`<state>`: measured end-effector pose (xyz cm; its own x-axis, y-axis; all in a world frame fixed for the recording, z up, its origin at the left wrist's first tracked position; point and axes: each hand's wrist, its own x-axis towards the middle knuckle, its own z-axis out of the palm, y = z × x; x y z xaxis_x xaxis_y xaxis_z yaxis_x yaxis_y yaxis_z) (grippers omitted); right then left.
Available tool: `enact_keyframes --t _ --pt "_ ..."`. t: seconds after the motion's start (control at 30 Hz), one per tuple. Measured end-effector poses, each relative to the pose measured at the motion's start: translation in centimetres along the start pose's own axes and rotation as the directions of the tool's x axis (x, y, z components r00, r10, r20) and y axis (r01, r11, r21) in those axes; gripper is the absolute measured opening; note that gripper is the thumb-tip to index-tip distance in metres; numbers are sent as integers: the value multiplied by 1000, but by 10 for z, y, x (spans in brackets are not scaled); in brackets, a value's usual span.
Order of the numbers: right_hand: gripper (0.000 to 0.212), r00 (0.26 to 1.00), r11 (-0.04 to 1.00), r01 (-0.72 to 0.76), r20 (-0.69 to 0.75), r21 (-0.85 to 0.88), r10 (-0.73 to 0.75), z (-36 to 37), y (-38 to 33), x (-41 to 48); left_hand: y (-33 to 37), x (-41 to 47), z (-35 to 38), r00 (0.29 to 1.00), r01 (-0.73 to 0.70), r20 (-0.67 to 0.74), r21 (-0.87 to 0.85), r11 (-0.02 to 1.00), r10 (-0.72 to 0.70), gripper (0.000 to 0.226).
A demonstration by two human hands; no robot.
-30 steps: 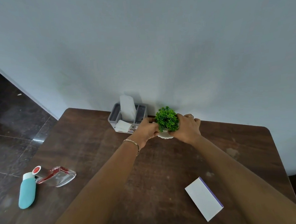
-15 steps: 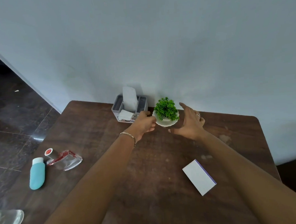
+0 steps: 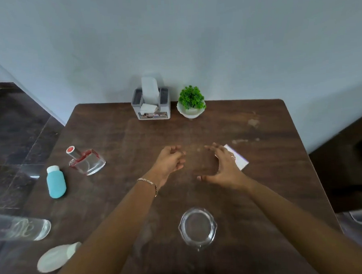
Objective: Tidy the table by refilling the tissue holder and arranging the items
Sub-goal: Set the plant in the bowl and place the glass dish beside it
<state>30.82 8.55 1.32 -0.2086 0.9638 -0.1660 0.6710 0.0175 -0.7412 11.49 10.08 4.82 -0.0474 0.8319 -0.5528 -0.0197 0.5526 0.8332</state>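
Observation:
The grey tissue holder stands against the wall at the table's far edge, a white tissue sticking up from it. Right beside it sits the small green plant in a white pot. My left hand hovers over the middle of the table, fingers loosely curled and empty. My right hand is spread open beside it, partly covering a white box with a purple edge. A perfume bottle with a red cap and a teal bottle lie at the left.
A clear glass dish sits near the front edge between my forearms. A clear bottle and a white oval bottle lie at the front left. The brown table drops off to a dark tiled floor on the left.
Both hands have let go of the plant pot and pulled back toward the table's middle. The plant now stands beside the tissue holder. My view has tilted down.

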Motion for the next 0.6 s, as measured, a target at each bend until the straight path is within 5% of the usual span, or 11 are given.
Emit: enact_keyframes --t 0.33,0.6 --pt "99 1000 999 7 -4 -52 -7 72 11 -114 -107 -67 -21 995 94 -12 -185 978 -98 18" --pt "114 999 985 37 -3 -169 -38 99 -1 -144 -136 -89 -33 998 60 -5 -137 989 -61 20"
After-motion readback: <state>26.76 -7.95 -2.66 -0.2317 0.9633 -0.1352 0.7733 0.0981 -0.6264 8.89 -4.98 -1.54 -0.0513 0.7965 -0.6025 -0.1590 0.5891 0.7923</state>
